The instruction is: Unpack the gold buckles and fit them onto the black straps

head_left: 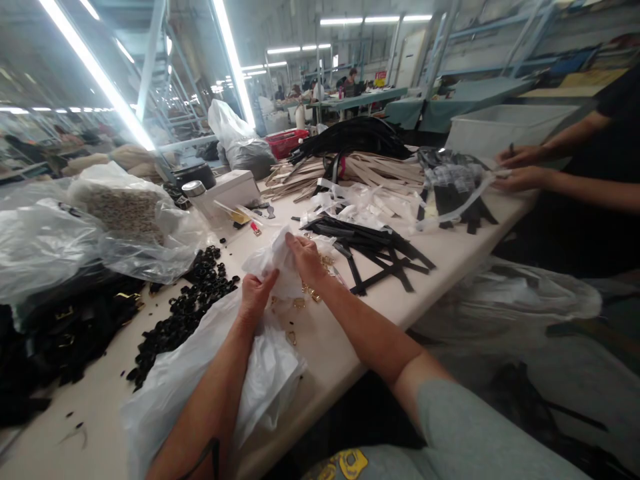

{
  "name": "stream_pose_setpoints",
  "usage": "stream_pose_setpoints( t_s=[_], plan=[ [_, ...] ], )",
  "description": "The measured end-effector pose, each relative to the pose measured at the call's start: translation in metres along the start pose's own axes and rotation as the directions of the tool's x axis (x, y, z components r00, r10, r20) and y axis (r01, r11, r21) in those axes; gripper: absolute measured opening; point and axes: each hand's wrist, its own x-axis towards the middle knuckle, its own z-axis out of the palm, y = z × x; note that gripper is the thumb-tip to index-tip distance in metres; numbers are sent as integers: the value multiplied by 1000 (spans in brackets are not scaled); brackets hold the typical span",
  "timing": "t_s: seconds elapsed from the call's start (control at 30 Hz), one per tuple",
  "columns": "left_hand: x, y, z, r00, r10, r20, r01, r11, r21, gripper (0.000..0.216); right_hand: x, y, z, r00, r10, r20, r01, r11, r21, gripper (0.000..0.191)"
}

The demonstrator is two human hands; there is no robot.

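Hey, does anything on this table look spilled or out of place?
Slightly: small gold buckles lie strewn beside the white bag, perhaps spilled, and the black strips beyond crisscross in an untidy heap. Nothing looks plainly damaged.

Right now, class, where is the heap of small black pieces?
In the head view, the heap of small black pieces lies on the table left of centre, beside the white plastic bag held by the left hand and right hand.

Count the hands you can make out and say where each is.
4: the wearer's left hand and right hand, both holding the white bag; a co-worker's upper hand and lower hand, at far right. Any farther off are too small to tell.
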Motion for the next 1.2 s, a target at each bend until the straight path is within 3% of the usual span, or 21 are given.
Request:
stream_pose_setpoints(
  t_s=[0.13, 0.3, 0.5, 0.7, 0.83, 1.0, 1.2],
  plan=[
    [0, 0, 0, 999, 21, 39, -23, 998, 58, 26, 1, 1, -1, 999, -36, 3, 35, 993, 111, 56],
    [2, -9, -3, 999, -16, 49, 10, 991, 132, 24, 6, -4, -1, 991, -92, -95, 109, 974, 197, 49],
    [5, -17, -2, 992, -117, 45, 113, 991, 75, 29, 15, -26, 3, 993, -109, -36, 112, 989, 96, 48],
    [9, -15, 1, 998, -20, 52, 22, 999, -38, 26, 38, -49, 10, 994, -103, 23, 102, 994, 24, 50],
    [10, -17, 2, 997, -51, 53, 54, 996, -75, 30, 48, -56, 20, 991, -123, 45, 123, 992, -17, 51],
    [14, -24, 3, 995, -101, 6, 101, 988, -118, 30, 61, -64, 32, 975, -199, 102, 211, 970, -125, 51],
    [15, -18, 3, 995, -95, 31, 99, 979, -177, 31, 82, -76, 39, 937, -317, 144, 345, 905, -251, 53]
  ],
)
